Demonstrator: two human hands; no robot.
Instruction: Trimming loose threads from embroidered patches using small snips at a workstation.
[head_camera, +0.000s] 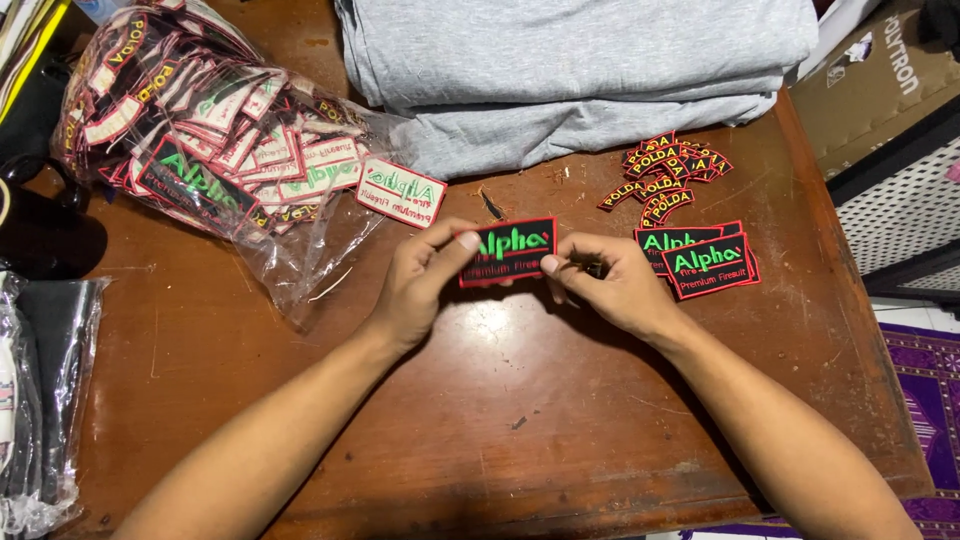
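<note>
Black patch (508, 251); left hand (420, 285) pinches it; right hand (610, 285) touching edge

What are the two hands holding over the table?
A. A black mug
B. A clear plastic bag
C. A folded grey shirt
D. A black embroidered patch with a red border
D: the left hand and right hand pinch the ends of a black embroidered patch with a red border above the wooden table.

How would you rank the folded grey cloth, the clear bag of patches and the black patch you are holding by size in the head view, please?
1. Folded grey cloth, partly cut off by the frame.
2. Clear bag of patches.
3. Black patch, held by both hands.
</note>
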